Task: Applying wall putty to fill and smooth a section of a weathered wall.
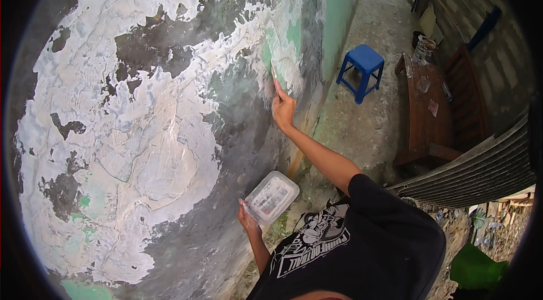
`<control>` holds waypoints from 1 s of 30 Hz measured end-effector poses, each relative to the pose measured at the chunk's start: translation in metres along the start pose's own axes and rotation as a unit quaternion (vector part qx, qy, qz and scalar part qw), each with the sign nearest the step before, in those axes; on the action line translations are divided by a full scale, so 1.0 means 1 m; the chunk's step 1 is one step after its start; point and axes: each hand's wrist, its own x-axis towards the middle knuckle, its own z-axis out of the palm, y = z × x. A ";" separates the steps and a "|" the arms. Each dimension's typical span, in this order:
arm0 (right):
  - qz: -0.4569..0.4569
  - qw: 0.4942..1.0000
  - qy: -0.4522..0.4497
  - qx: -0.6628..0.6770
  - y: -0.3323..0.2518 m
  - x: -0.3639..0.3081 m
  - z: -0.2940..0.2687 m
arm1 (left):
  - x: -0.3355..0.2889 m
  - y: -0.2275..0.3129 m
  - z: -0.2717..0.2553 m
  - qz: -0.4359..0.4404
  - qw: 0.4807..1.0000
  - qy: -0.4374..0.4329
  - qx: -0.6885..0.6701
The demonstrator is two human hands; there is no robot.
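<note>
My right hand [284,112] is closed round the reddish handle of a slim putty knife [275,74], seen nearly edge-on. Its pale blade points up and meets the wall [240,124], or comes very close to it, beside a green patch. Lower down, my left hand [248,218] grips a clear rectangular plastic tub [274,196] by its near left corner. The tub is tilted, and whitish residue shows on it. Rough white filler [164,153] spreads over much of the wall, between bare grey areas and old green paint.
A blue plastic stool [363,65] stands on the concrete path to the right. Beyond it are a brown wooden bench [430,108] with a stained bucket [424,48] and small items on it. A ribbed grey sheet [469,167] and a green object [478,266] lie nearer, at right.
</note>
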 end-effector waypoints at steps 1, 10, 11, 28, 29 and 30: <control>-0.057 0.998 0.030 0.021 0.008 0.003 0.009 | -0.003 0.003 0.006 -0.013 1.000 0.006 0.012; -0.213 0.970 -0.033 0.113 0.045 -0.081 0.010 | -0.005 -0.006 0.006 0.002 1.000 0.018 0.019; -0.218 0.967 -0.053 0.123 0.048 -0.080 0.003 | -0.001 -0.010 0.001 0.006 0.999 0.012 0.034; -0.157 0.973 -0.158 0.062 0.102 -0.107 -0.018 | -0.018 -0.007 0.010 -0.020 0.998 0.059 0.024; -0.192 0.968 -0.144 0.073 0.117 -0.101 -0.024 | -0.018 -0.005 0.014 -0.019 0.998 0.062 0.022; -0.227 0.961 -0.131 0.084 0.129 -0.096 -0.026 | -0.019 -0.003 0.017 -0.019 0.998 0.061 0.024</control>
